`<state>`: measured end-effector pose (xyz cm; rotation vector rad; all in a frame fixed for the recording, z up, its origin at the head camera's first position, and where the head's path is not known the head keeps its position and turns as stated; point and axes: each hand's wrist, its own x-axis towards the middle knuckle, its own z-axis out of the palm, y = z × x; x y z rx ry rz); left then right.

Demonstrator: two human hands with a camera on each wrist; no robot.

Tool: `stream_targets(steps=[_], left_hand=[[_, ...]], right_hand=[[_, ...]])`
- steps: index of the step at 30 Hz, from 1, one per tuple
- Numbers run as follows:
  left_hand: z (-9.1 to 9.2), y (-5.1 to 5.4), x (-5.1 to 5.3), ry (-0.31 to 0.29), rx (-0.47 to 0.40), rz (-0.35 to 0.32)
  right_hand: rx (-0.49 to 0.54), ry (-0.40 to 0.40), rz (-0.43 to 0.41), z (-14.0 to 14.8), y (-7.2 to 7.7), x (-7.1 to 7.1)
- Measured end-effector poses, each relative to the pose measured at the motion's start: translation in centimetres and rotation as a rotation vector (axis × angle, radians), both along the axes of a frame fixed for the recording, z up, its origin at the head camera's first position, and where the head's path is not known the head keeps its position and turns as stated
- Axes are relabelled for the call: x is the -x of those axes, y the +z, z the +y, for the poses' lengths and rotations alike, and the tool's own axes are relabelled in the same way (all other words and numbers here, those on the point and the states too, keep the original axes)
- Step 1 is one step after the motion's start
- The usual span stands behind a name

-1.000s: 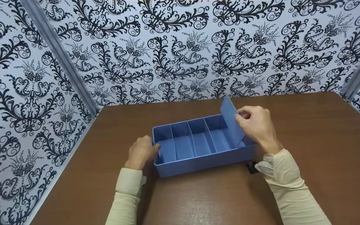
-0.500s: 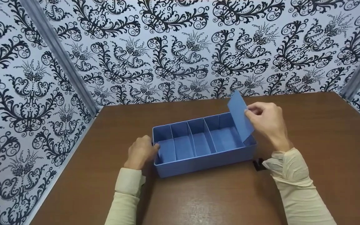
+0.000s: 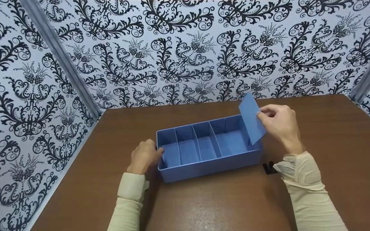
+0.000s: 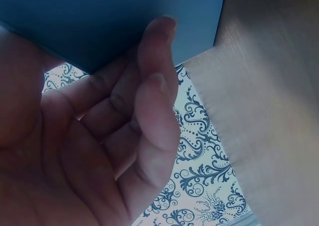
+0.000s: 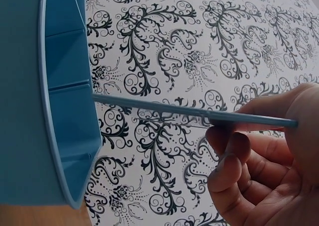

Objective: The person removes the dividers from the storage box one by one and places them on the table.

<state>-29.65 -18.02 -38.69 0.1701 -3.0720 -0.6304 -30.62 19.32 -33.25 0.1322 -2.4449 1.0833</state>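
White wallpaper (image 3: 185, 48) with black scrolls rose behind a brown tabletop (image 3: 204, 202), and grey strips (image 3: 64, 57) ran down towards its far left and far right corners. A person's left hand (image 3: 144, 157) gripped the left end of a blue box (image 3: 210, 168), thumb over the rim. The right hand (image 3: 279, 123) pinched a flat blue panel (image 3: 251, 117) between thumb and fingers, tilted above the box's right end; whether its lower corner touched the box I could not tell. Three upright dividers (image 3: 215, 139) crossed the box, which sat slantwise between the tabletop's far corners, its long side turned roughly along the far edge. Pale sleeves (image 3: 305, 195) covered both arms, and a small black piece (image 3: 270, 168) showed just beside the right cuff.
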Motion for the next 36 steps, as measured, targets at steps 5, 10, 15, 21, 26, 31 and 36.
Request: stream_targets(steps=[5,10,15,21,26,31,36], left_hand=[[-0.1,0.1,0.0,0.000,-0.001,-0.011],[-0.5,0.2,-0.1,0.009,-0.004,-0.032],[-0.8,0.2,-0.1,0.007,-0.004,-0.026],[-1.2,0.2,0.0,0.002,-0.003,-0.032],[-1.5,0.2,0.1,0.005,-0.007,-0.048],[-1.5,0.1,0.1,-0.003,-0.002,-0.039],[-1.5,0.2,0.1,-0.006,0.003,-0.035]], right_hand=[[0.004,-0.013,-0.013,0.4,0.0,0.0],[0.005,-0.014,-0.030,0.7,-0.1,0.1],[0.000,-0.027,-0.030,1.1,-0.4,0.3],[-0.019,-0.042,-0.019,1.7,-0.7,0.5],[-0.023,-0.045,-0.025,2.2,-1.0,0.8],[-0.026,-0.045,-0.031,2.7,-1.5,1.3],[-0.030,-0.045,-0.054,3.0,-2.0,1.6]])
